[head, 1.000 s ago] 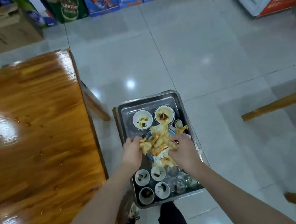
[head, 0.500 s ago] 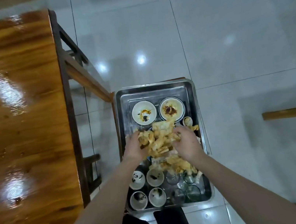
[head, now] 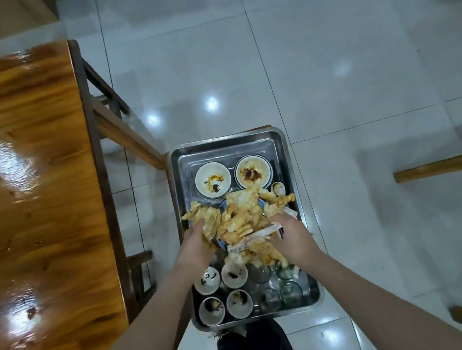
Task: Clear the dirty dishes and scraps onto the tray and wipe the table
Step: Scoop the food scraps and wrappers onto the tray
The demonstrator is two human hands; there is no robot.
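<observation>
Pale glossy floor tiles (head: 328,68) fill most of the head view, seen from above. A varnished wooden table (head: 26,207) takes up the 9 o'clock side, with a wooden bench (head: 123,131) tucked along its edge. Brown spots and crumbs (head: 31,312) dot the shiny tabletop, so the wiping looks not yet done.

A metal tray (head: 225,139) sits low at 6 o'clock, just in front of the person's legs, apparently on a seat, though its support is hidden. At the tray's 12 o'clock end are two sauce-stained bowls (head: 213,179) side by side. At its 6 o'clock end, small white cups (head: 207,280) and clear glasses (head: 290,289) stand upright in rows, probably packed close to leave room.

A heap of yellowish food scraps (head: 239,218) with paper strips (head: 263,231) is piled in the tray's middle, spilling over the 3 o'clock rim.

The left hand (head: 195,247) meets the heap at 8 o'clock and the right hand (head: 292,237) at 4 o'clock, both cupped inward as if to keep scraps from sliding off. Their fingertips are buried in the pile, so I cannot tell whether they pinch pieces or only press.
</observation>
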